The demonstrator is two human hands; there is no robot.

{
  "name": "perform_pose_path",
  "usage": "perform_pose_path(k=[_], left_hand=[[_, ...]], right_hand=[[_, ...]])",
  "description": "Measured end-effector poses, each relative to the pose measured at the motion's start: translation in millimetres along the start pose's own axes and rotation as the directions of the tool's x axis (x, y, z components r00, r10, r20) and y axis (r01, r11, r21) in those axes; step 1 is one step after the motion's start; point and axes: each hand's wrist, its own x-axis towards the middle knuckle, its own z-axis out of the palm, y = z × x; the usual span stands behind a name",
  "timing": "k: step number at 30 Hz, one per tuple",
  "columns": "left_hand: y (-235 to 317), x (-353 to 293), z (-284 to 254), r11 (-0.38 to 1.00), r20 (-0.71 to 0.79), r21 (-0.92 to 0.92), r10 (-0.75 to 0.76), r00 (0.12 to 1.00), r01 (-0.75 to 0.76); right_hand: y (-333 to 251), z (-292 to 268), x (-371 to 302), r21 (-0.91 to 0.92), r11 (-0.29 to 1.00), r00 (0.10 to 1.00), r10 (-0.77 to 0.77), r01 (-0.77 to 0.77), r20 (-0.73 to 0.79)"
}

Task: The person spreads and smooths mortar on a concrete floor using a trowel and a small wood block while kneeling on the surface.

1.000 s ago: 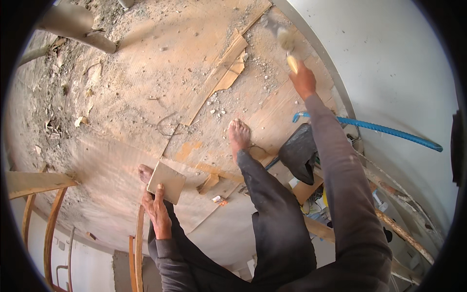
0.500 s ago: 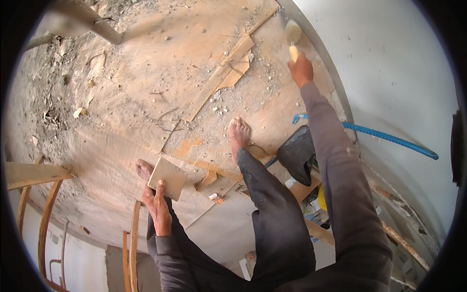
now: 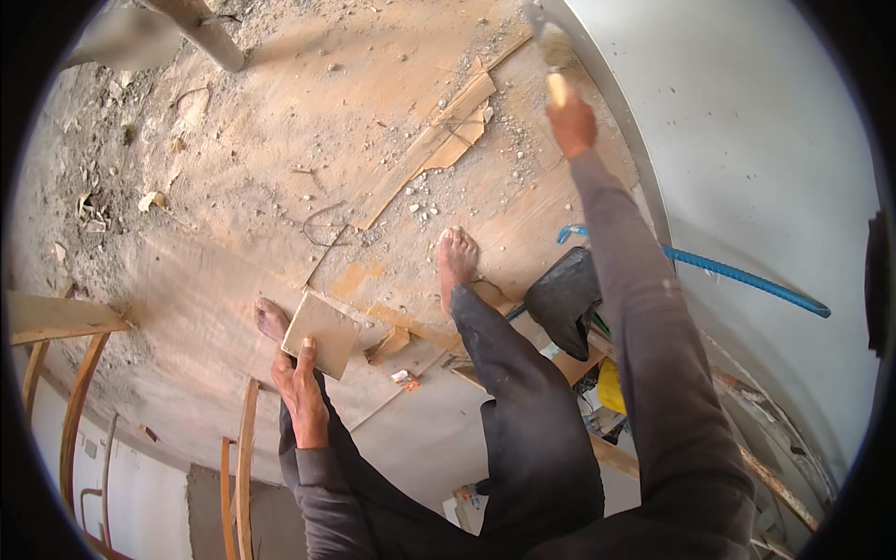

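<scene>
My left hand (image 3: 303, 387) grips a flat, square, pale board (image 3: 320, 335) near its lower left corner, thumb on top. The board is held above my left foot and the dusty floor. Stretched out far ahead, my right hand (image 3: 571, 129) is closed around a pale-handled tool (image 3: 558, 91). Its head shows a beige rounded patch and a greyish, blurred end, so its exact kind is unclear. That head is close to the base of the light grey wall (image 3: 737, 121); whether it touches is not visible.
Rubble and grit cover the plywood floor (image 3: 280, 121), with torn board strips (image 3: 457, 121). A blue ribbed hose (image 3: 747, 280) and black bag (image 3: 565, 299) lie beside my right arm. Wooden frames (image 3: 79, 420) stand at left; a pole (image 3: 210, 42) is far left.
My right hand and its tool have moved slightly farther ahead and left along the wall base. My left hand keeps its grip on the board. The view has shifted a little.
</scene>
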Motion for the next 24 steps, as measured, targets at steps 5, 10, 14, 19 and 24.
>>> perform_pose_path(k=[5, 10, 14, 19, 24], left_hand=[[4.6, -1.5, 5.3, 0.999, -0.007, -0.034, 0.004, 1.0, -0.005], [-0.8, 0.2, 0.0, 0.998, -0.017, -0.067, -0.003, 1.0, 0.002], [2.7, -1.0, -3.5, 0.994, -0.02, -0.105, -0.011, 1.0, 0.009], [7.8, -0.7, -3.2, 0.993, -0.034, -0.119, -0.009, 0.999, 0.005], [7.7, 0.3, -2.4, 0.994, -0.032, -0.112, -0.001, 0.999, -0.003]], right_hand=[[-82.6, 37.2, -75.5, 0.169, 0.985, 0.98, -0.073, 0.041, 0.183], [-97.6, 24.4, -94.3, 0.248, 0.967, 0.974, -0.108, 0.057, 0.198], [-75.8, 7.4, -43.6, 0.087, 0.984, 0.987, 0.159, -0.156, -0.029], [-54.5, -5.8, -0.3, -0.077, 0.977, 0.978, 0.191, -0.198, -0.089], [-67.4, -6.8, 1.8, -0.109, 0.993, 0.998, -0.056, 0.056, 0.004]])
